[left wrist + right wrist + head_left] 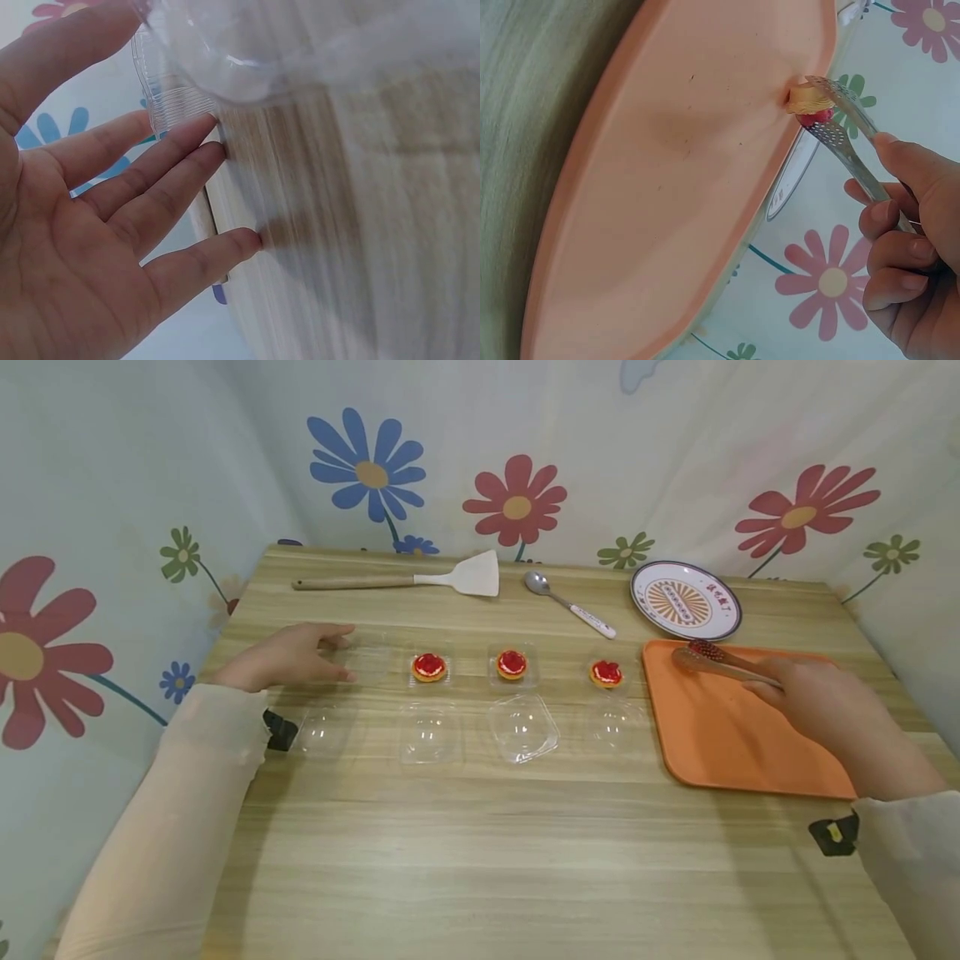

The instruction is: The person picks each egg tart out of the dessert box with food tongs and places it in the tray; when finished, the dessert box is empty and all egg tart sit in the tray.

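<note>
Metal tongs (853, 163), smooth plastic tray (667, 165)

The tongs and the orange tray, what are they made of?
The tongs look like smooth metal, perhaps steel: silvery grey up close, with perforated tips. The orange tray seems matte plastic, judging by its dull surface and rounded corners.

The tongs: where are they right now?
In the head view, on the right side: the right hand holds the tongs over the orange tray, near its far left corner, with the round plate just beyond.

head cam bright w/ glare on table (465, 860), wrist cams dimmer, hazy.
</note>
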Tool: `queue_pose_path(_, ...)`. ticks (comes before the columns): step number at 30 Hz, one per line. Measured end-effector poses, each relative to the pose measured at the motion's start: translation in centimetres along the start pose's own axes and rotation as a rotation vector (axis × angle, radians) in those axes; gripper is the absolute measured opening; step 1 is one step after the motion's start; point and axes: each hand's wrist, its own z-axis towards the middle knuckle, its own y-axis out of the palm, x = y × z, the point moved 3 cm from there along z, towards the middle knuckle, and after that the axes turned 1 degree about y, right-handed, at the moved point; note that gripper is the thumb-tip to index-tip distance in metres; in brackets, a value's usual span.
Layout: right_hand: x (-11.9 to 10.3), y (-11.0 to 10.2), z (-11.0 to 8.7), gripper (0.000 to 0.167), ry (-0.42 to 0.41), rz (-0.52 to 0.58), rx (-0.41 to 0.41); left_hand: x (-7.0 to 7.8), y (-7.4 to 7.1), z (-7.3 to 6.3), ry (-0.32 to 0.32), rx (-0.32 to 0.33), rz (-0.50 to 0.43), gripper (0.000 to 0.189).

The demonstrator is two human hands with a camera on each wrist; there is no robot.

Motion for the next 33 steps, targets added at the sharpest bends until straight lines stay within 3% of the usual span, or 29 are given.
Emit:
queue_pose_path(15, -0.4, 0.0, -0.5, 0.046, 0.03, 0.016, -0.005, -0.1, 0.1, 0.1, -0.011, -0.007, -0.006, 0.085)
queue_pose_path(33, -1.2, -0.3, -1.3, 0.043, 0.022, 0.015, 0.003, -0.1, 0.1, 0.0, -0.009, 0.002, 0.005, 0.086)
